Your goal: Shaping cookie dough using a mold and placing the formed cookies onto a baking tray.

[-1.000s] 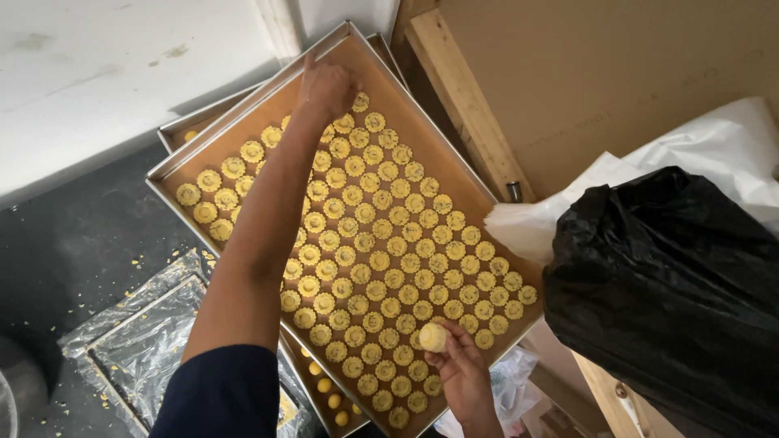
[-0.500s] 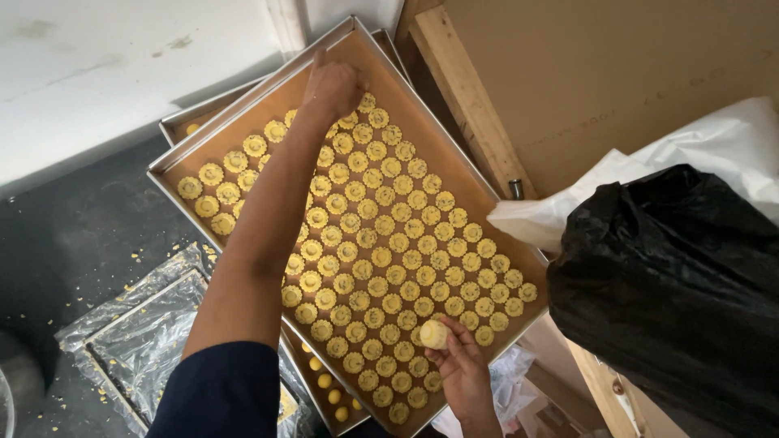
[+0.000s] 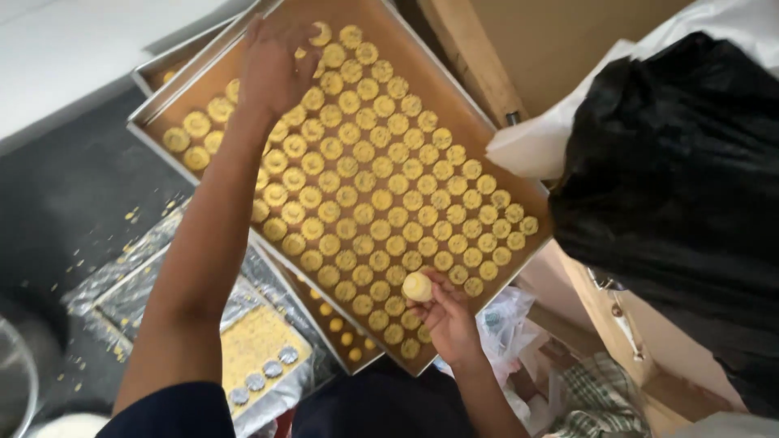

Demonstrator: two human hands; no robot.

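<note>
Dark flooring lies beside a big baking tray packed with round yellow cookies. At the tray's far corner, the left hand spreads loosely over cookies. At its near edge, the right hand pinches a pale dough ball.

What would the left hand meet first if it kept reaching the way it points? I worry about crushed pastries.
Probably the far-corner pastries under the left hand, then the tray rim; height unclear.
</note>
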